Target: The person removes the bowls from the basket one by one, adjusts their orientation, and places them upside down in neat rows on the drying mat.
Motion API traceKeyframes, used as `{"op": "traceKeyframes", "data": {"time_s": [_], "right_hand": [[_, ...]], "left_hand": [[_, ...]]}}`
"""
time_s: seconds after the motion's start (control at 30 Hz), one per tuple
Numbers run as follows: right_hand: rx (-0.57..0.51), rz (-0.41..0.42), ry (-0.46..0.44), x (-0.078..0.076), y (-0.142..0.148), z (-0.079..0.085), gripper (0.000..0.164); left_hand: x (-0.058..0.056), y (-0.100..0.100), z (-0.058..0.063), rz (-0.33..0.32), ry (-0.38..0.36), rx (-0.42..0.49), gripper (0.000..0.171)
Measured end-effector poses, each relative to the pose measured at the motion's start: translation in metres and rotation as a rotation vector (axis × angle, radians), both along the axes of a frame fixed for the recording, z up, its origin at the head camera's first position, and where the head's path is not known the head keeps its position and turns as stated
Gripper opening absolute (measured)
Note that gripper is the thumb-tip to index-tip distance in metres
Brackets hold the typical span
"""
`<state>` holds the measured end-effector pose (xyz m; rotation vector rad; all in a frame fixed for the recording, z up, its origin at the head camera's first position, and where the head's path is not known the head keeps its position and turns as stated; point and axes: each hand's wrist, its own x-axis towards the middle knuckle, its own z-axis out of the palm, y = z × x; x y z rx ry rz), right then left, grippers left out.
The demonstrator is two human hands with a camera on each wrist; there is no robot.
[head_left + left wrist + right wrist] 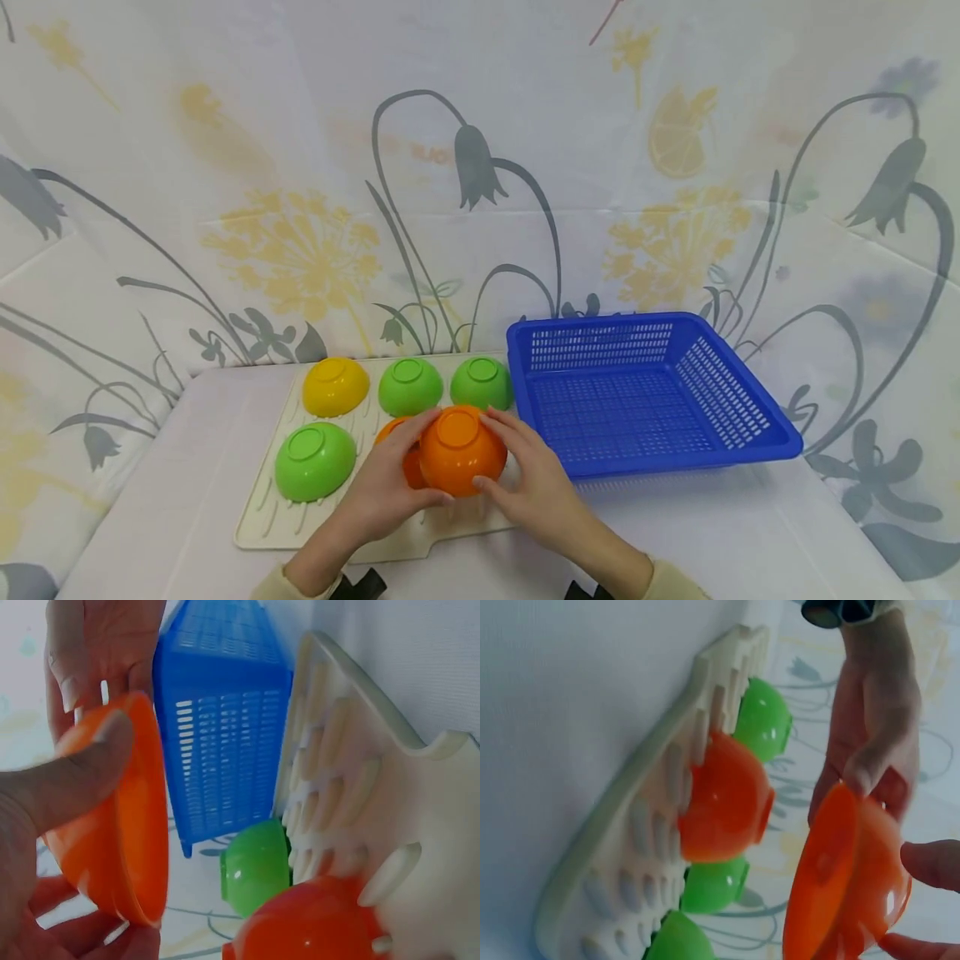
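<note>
Both hands hold an orange bowl [462,458] upside down, raised above the cream drying mat [262,523]. My left hand [388,483] grips its left side, thumb toward me and fingers around the far side. On the opposite side my right hand [536,492] holds it the same way. A second orange bowl [727,799] sits inverted on the mat, partly hidden behind the left hand in the head view. Also inverted on the mat are a yellow bowl [335,387], a light green bowl [315,462] and two green bowls [409,387] along the back.
A blue plastic basket [750,454] with perforated sides stands to the right of the mat, close against its edge. Behind everything hangs a white cloth [450,275] with a flower print. The white tabletop [180,492] extends around the mat.
</note>
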<state>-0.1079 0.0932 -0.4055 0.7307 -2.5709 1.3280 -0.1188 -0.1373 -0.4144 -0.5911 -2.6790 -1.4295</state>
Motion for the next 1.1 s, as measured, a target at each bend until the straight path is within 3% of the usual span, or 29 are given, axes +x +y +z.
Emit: {"op": "traceKeyframes", "data": {"time_s": [0.2,0.3,0.47,0.6,0.77,0.97,1.1], "right_hand": [[0.077,-0.023,0.041,0.009,-0.009,-0.014,0.076],[0.058,-0.034,0.0,0.009,-0.012,-0.019,0.08],[-0.016,-0.046,-0.119,0.005,-0.02,-0.032,0.08],[-0.172,-0.04,-0.218,0.0,-0.023,-0.044,0.075],[-0.285,-0.062,-0.243,-0.002,-0.021,-0.056,0.075],[-0.225,-0.139,-0.278,-0.005,-0.018,-0.056,0.074],[-0.174,-0.172,-0.33,-0.007,-0.017,-0.055,0.073]], "left_hand": [[0.004,0.009,-0.001,0.091,0.118,-0.181,0.103],[0.005,0.013,-0.003,0.106,0.157,-0.24,0.101],[0.004,0.02,-0.006,0.141,0.181,-0.285,0.099],[0.001,0.026,-0.01,0.158,0.192,-0.319,0.098],[-0.006,0.033,-0.015,0.125,0.245,-0.365,0.094],[-0.02,0.038,-0.018,0.041,0.164,-0.345,0.086],[-0.024,0.039,-0.02,0.024,0.102,-0.402,0.085]]}}
